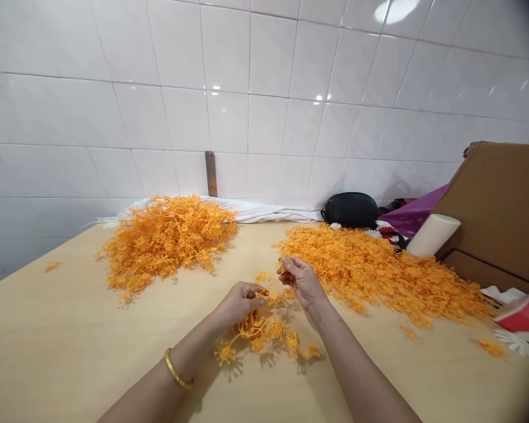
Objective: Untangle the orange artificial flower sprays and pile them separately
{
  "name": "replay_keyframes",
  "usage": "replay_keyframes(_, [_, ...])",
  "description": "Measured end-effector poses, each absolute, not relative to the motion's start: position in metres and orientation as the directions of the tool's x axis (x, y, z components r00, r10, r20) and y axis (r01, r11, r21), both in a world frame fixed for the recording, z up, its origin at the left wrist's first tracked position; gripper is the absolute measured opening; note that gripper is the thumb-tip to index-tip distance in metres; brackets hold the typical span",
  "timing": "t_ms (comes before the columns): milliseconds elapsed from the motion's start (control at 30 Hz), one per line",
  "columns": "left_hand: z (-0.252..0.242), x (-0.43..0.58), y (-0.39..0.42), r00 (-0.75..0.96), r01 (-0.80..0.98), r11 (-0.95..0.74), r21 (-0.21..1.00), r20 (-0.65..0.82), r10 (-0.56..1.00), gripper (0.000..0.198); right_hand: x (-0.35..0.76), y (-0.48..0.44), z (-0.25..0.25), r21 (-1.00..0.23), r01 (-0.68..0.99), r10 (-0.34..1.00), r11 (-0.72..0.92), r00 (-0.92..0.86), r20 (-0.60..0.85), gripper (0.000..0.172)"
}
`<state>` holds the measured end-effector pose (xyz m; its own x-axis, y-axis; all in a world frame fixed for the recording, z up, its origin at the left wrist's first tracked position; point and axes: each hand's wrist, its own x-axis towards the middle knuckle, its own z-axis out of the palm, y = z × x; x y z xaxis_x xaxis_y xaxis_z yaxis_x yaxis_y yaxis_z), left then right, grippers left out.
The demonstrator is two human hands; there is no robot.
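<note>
My left hand (240,302) is closed, its thumb and fingertips pinching a branched sprig of orange plastic flowers (260,332). The sprig's stems and spiky blossoms hang below the fingers, close over the table. Just right of it, my right hand (303,281) is also closed, with a small orange plastic flower (282,267) at its fingertips, mostly covered by them. A large heap of branched orange sprigs (171,241) lies to the left. On the right spreads a flatter pile of loose orange flower pieces (379,270), near my right hand.
The pale wooden table (92,352) meets a white tiled wall. Behind the right pile sit a black pouch (351,210), a cream roll (434,235) and purple plastic (417,211). A cardboard box (502,205) stands far right, above a red-and-white object (522,314).
</note>
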<state>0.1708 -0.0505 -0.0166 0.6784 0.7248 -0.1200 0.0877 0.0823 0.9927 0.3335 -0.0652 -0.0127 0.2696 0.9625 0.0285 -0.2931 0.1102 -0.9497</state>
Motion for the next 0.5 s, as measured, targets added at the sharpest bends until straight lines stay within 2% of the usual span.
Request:
replay_keyframes(100, [-0.019,0.17,-0.053,0.674,-0.074,0.224,0.972,-0.116,0.729,0.021,0.34,-0.064,-0.018,-0.953,-0.264,0.945,0.149,0.321,0.059,0.027])
replay_keyframes(233, [-0.019,0.168,-0.05,0.617,-0.245,0.372,0.895,-0.153,0.772,0.026,0.342,-0.066,-0.017,-0.945,-0.23,0.933,0.234,0.325,0.152,0.03])
replay_keyframes(400, [-0.017,0.166,-0.045,0.677,-0.279,0.497,0.822,-0.198,0.709,0.024,0.336,-0.069,-0.014,-0.944,-0.07,0.912,0.322,0.289,0.29,0.042])
replay_keyframes(500, [-0.018,0.166,-0.041,0.631,-0.215,0.472,0.855,-0.247,0.736,0.026,0.338,-0.07,-0.016,-0.952,-0.007,0.933,0.305,0.2,0.297,0.041])
